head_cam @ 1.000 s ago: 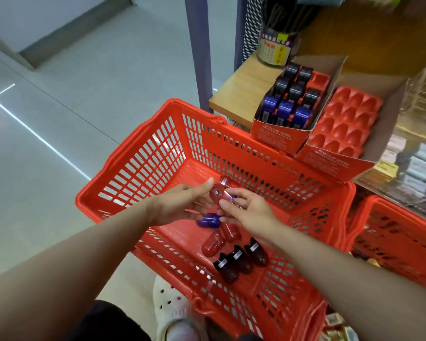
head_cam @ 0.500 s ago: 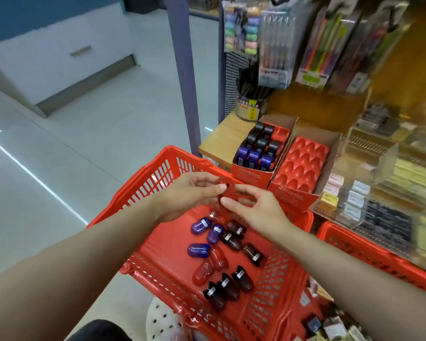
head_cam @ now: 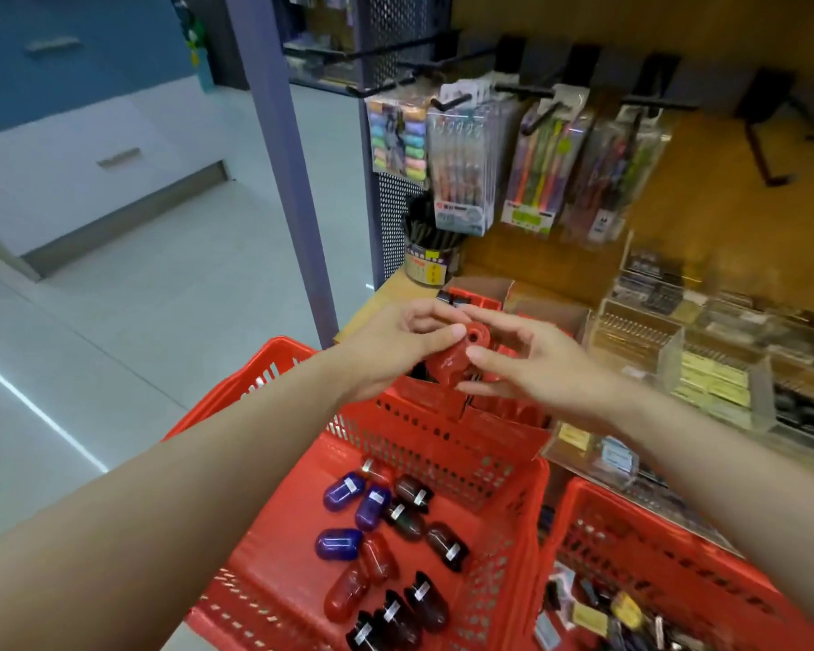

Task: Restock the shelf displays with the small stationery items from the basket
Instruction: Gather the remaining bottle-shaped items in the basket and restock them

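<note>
Red plastic fills the centre of the frame: I see a red sharpener (head_cam: 452, 364) raised above the basket (head_cam: 447, 444), its round hole facing up. My left hand (head_cam: 391, 352) grips it, thumb and curled fingers around its left side; my right hand (head_cam: 532, 364) pinches its right side with thumb and fingertips, the other fingers loosely spread. Both hands hover at mid-frame, in front of the red display box (head_cam: 478, 298) on the wooden shelf (head_cam: 372, 307). Below, purple, red and dark sharpeners (head_cam: 386, 542) lie loose on the basket floor. A second red basket (head_cam: 668, 547) sits at lower right. Pen packs (head_cam: 466, 166) hang on hooks in the upper centre.
</note>
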